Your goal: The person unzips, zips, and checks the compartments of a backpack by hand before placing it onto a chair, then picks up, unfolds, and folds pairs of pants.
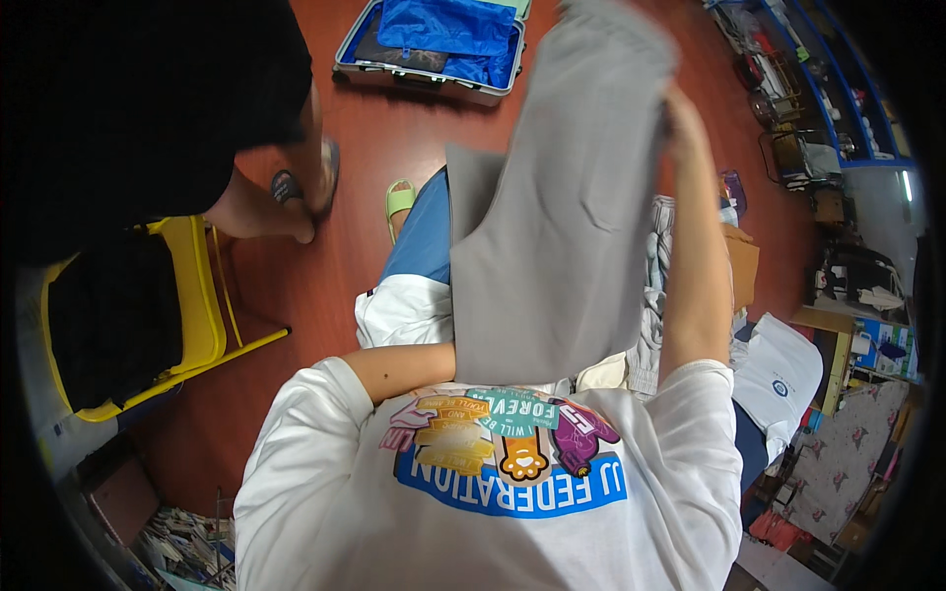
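Observation:
Grey trousers (562,197) hang lengthwise in front of my chest, with the gathered waistband at the far end and one leg folded partly aside. My right hand (682,120), somewhat blurred, grips their right edge near the waistband. My left forearm (409,370) passes behind the lower part of the trousers, so my left hand and its fingers are hidden. White cloth (399,307) lies over my blue-clad leg at the left. Beside the trousers on the right, a light patterned garment (652,286) shows in part.
An open suitcase (424,83) with blue lining lies on the floor ahead. Someone in black (148,108) stands at left by a yellow-framed chair (202,295). On the right are a cardboard box (743,271), a white shirt (783,374) and blue shelving (838,79).

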`<move>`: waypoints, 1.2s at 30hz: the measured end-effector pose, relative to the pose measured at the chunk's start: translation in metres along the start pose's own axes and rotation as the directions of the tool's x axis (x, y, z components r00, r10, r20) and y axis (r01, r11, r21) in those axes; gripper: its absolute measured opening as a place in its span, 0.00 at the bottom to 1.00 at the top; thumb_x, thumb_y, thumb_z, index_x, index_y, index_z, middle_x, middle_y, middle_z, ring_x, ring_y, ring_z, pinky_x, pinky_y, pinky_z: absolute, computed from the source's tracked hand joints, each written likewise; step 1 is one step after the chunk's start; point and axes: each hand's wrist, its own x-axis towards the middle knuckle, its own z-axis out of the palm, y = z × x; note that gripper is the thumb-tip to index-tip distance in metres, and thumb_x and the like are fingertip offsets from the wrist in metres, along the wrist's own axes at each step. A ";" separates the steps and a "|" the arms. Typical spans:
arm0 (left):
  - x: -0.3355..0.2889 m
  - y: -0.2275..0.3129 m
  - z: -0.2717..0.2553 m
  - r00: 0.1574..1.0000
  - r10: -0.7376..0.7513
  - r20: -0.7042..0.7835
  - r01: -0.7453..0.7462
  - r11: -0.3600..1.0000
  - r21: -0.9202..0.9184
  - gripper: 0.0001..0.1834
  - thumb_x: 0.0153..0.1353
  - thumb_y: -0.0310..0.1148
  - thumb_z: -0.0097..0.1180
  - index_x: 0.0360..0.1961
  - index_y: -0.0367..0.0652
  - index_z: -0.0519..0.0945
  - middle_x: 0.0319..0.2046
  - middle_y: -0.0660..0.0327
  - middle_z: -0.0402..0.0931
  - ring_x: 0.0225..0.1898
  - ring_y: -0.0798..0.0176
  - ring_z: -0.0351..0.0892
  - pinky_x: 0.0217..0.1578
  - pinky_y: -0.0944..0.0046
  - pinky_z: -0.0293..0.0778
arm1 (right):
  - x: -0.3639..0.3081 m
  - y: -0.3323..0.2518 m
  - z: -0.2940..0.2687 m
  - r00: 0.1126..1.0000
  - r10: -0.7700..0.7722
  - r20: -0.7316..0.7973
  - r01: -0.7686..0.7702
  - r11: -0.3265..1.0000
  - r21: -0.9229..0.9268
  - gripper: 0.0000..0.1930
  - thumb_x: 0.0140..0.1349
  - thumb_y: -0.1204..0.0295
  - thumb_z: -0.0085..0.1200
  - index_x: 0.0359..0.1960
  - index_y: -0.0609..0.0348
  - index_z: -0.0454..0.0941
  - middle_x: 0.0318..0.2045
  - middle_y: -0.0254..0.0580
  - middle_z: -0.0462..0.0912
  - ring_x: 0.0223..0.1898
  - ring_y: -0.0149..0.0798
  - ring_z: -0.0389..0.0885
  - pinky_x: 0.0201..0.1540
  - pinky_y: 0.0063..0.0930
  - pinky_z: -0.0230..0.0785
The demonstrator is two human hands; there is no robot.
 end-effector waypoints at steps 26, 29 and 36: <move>0.008 -0.020 -0.015 0.986 -0.100 0.136 0.107 0.993 -0.044 0.29 0.71 0.48 0.49 0.67 0.41 0.67 0.67 0.50 0.63 0.68 0.56 0.62 0.66 0.61 0.58 | -0.366 0.150 0.021 0.862 0.497 0.102 -0.373 0.484 0.791 0.42 0.65 0.34 0.44 0.69 0.52 0.62 0.65 0.40 0.71 0.66 0.42 0.69 0.68 0.42 0.62; 0.010 -0.018 -0.014 0.986 -0.101 0.134 0.107 0.993 -0.043 0.29 0.70 0.47 0.50 0.66 0.42 0.69 0.66 0.50 0.65 0.67 0.56 0.64 0.65 0.62 0.60 | -0.365 0.152 0.021 0.853 0.508 0.120 -0.362 0.411 0.837 0.36 0.68 0.40 0.47 0.69 0.51 0.63 0.66 0.38 0.71 0.67 0.42 0.68 0.69 0.42 0.60; -0.004 -0.020 -0.013 0.984 -0.125 0.131 0.139 0.985 -0.102 0.27 0.69 0.46 0.54 0.64 0.42 0.73 0.64 0.51 0.69 0.65 0.57 0.68 0.63 0.64 0.64 | -0.365 0.161 0.004 0.681 0.727 0.085 -0.428 0.300 0.853 0.22 0.69 0.65 0.48 0.60 0.63 0.69 0.57 0.42 0.78 0.60 0.44 0.75 0.66 0.42 0.64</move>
